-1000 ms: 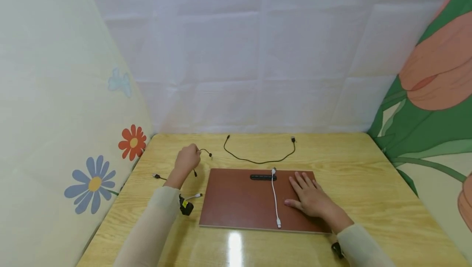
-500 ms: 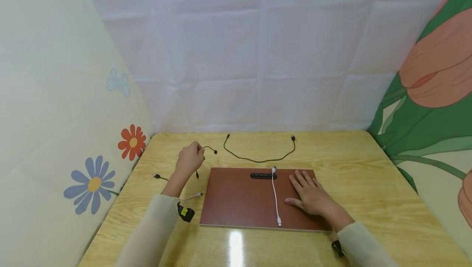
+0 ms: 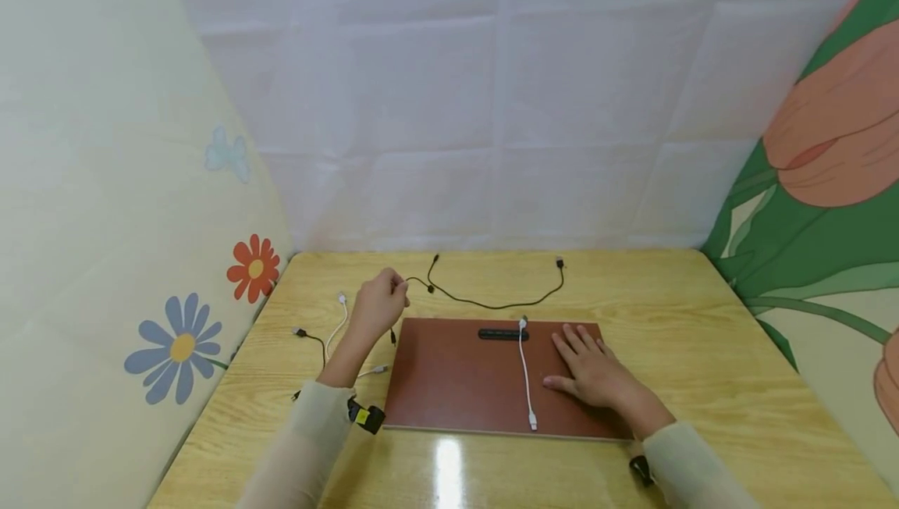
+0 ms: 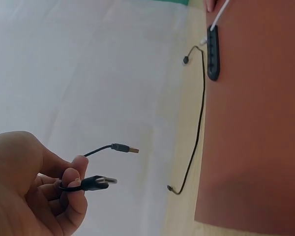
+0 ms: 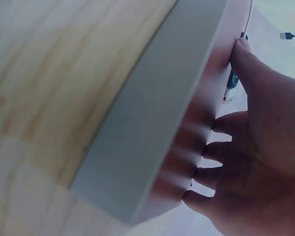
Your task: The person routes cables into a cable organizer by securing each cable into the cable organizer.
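Note:
My left hand (image 3: pixel 378 307) is raised just off the left back corner of a brown board (image 3: pixel 449 388). Its thumb and fingers pinch a short black USB cable (image 4: pixel 96 183), whose two plug ends stick out past the fingertips. On the board's right part my right hand (image 3: pixel 595 375) rests with fingers spread and straight. A black cable clip (image 3: pixel 494 334) lies along the board's back edge. From the clip's right end a white USB cable (image 3: pixel 527 380) runs toward the front of the board.
Behind the board a longer black cable (image 3: pixel 495 307) lies in a curve on the wooden table (image 3: pixel 653 290). Left of the board are a white cable (image 3: pixel 336 331) and another black cable (image 3: pixel 313 336), partly hidden by my left forearm. Fabric walls (image 3: pixel 421 103) stand around the table.
My left hand has moved right, toward the board, carrying the black USB cable. More of the white cable at the left now shows. My right hand has stayed in place.

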The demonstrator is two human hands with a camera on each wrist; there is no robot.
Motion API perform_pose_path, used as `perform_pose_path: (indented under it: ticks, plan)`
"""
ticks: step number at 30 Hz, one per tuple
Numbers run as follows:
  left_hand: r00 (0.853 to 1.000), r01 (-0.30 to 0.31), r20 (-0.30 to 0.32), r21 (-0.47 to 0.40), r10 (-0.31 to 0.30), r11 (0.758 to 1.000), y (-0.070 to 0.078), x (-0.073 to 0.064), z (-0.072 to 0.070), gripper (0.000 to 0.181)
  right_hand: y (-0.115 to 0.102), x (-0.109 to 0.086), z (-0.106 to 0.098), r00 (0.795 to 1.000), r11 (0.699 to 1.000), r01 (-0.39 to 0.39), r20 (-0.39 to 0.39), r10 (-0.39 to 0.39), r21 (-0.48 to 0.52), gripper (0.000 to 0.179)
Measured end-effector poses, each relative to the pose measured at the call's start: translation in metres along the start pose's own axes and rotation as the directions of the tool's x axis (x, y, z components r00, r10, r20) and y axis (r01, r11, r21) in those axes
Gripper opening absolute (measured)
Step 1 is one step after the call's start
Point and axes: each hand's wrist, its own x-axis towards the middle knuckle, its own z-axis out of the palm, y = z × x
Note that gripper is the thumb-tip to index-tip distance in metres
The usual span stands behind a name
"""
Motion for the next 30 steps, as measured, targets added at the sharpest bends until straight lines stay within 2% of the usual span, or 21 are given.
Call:
perform_pose_path:
  ticks: [9, 14, 19, 24, 30]
  plan:
    - [0.998, -0.055, -0.006, -0.057, 0.055, 0.997, 0.016, -0.01, 0.01, 0.013, -0.002, 0.007, -0.003, 0.999, 0.999, -0.03, 0.034, 0.029, 0.021, 0.086]
    - [0.996, -0.089, -0.013, -0.086, 0.089, 0.992, 0.027, -0.014, 0.017, 0.011, -0.007, 0.016, -0.009, 0.999, 0.997, -0.004, -0.05, 0.007, 0.073, 0.068]
    - [0.991, -0.13, -0.013, -0.14, 0.13, 0.982, 0.036, -0.018, 0.026, 0.01, -0.025, 0.026, -0.017, 0.991, 0.98, 0.05, -0.129, -0.025, 0.19, 0.049]
    - [0.988, -0.148, 0.008, -0.189, 0.153, 0.971, 0.045, -0.023, 0.034, 0.014, -0.047, 0.036, -0.02, 0.987, 0.94, 0.074, -0.157, -0.022, 0.334, 0.046]
    - [0.987, -0.154, 0.024, -0.192, 0.161, 0.969, 0.055, -0.026, 0.042, 0.011, -0.068, 0.049, -0.021, 0.983, 0.864, 0.065, -0.181, 0.031, 0.5, 0.051]
